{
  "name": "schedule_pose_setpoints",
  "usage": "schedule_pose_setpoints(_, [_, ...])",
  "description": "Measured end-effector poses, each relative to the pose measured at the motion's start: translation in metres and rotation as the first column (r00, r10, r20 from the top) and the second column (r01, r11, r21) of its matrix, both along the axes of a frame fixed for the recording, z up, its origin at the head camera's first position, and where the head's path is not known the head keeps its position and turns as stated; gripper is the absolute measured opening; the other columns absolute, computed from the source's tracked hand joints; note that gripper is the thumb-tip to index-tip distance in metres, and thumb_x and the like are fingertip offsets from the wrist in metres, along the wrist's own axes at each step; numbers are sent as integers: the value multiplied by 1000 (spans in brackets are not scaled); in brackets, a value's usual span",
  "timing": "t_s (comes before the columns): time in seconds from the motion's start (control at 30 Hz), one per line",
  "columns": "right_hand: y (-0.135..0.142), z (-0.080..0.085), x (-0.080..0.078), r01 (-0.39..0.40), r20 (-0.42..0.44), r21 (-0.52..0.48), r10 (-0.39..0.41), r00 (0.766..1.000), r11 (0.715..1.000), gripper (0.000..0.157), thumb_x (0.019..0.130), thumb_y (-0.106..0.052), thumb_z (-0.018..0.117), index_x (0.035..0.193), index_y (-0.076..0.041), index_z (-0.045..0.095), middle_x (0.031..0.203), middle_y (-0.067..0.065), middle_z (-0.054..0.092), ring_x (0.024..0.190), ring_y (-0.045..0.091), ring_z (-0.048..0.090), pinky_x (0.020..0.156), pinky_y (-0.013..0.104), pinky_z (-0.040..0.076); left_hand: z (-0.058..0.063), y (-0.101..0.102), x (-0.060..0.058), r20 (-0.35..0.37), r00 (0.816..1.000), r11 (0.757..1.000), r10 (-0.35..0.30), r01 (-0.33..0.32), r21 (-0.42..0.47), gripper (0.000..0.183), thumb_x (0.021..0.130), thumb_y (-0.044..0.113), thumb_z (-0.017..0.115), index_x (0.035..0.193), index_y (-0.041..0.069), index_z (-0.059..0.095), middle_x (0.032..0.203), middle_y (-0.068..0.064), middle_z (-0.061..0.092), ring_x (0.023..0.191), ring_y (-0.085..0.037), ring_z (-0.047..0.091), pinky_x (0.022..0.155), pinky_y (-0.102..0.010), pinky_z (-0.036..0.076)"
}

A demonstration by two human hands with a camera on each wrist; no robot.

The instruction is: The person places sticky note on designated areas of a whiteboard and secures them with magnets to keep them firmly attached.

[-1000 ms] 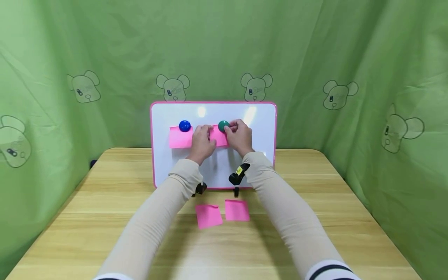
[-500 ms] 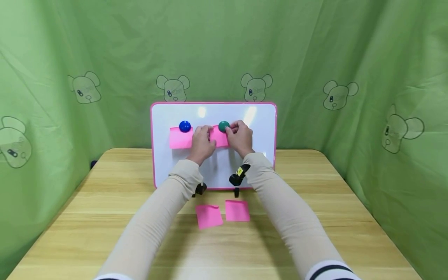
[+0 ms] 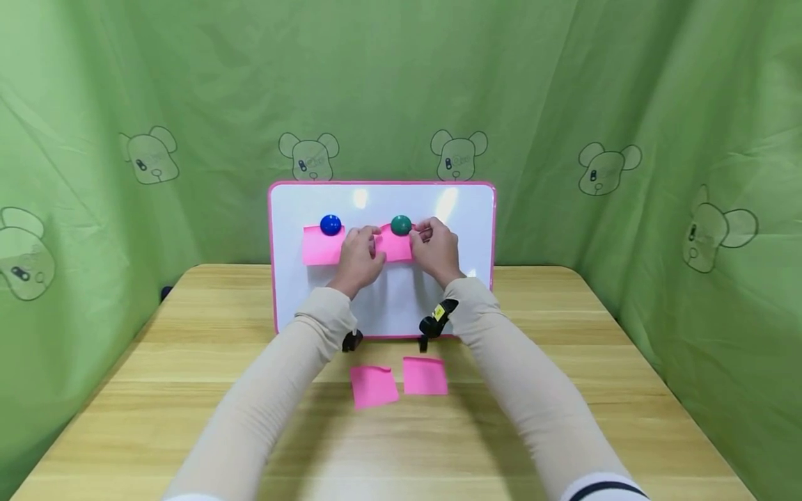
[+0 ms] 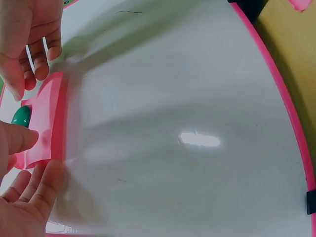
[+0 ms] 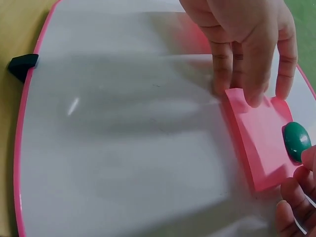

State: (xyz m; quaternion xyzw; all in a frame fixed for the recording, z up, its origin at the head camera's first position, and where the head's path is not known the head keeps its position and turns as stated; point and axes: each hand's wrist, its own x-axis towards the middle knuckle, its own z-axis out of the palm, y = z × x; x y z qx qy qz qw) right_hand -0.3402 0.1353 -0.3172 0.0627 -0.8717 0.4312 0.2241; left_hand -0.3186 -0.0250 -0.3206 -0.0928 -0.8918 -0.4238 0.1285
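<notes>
A pink sticky note (image 3: 396, 245) hangs on the whiteboard (image 3: 388, 299) under a green round magnet (image 3: 401, 225). My left hand (image 3: 359, 259) holds the note's left side; in the right wrist view its thumb (image 5: 257, 89) lies on the note's face, with the other fingers at the edge. My right hand (image 3: 437, 252) is just right of the magnet, fingers loosely bent and holding nothing. In the left wrist view there is a small gap between its fingertips and the magnet (image 4: 21, 116). The note's lower edge stands slightly off the board.
Left of the hands, another pink note (image 3: 321, 247) hangs under a blue magnet (image 3: 331, 225). Two more pink notes (image 3: 374, 387) (image 3: 425, 376) lie on the wooden table (image 3: 388, 452) before the board. Black feet support the board, and green curtains surround the table.
My right hand has let go of the green magnet and drawn back a little to the right and down. The magnet stays on the note. My left hand stays nearly where it was.
</notes>
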Motion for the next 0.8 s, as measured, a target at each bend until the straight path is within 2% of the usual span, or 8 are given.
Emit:
schedule_pose_setpoints(0.13, [4,0,6,-11,-10,3,11,1000,1000,18,93,-20,61,101,-3,62,90,10,63,85,23,59,76,35,51,-2,-2,4,-11,1000,1000,-19,19,-18,42,92,11,64,133,9,53,111,-9,49,91,-20,52,74,-28,52])
schedule_pose_setpoints(0.43, [17,-7,22,-31,24,37,30,999,999,20,94,-20,60,103,-3,60,92,11,62,86,24,59,76,35,51,-12,-11,16,-59,997,999,-53,54,10,40,90,9,65,129,6,55,117,-13,50,94,-22,58,75,-32,55])
schedule_pose_setpoints(0.63, [31,-14,33,-45,0,27,45,999,999,17,93,-17,62,101,-2,60,88,12,62,81,25,58,70,35,50,-20,-14,27,-79,994,997,-81,80,-16,40,90,12,67,128,6,56,116,-12,53,93,-22,60,73,-33,56])
schedule_pose_setpoints(0.8, [44,-21,40,-33,15,30,33,999,999,16,92,-17,62,100,-3,60,85,11,62,78,24,57,67,33,49,-26,-15,34,-86,990,994,-112,110,-27,40,89,12,67,128,4,56,117,-14,54,92,-22,60,71,-33,56])
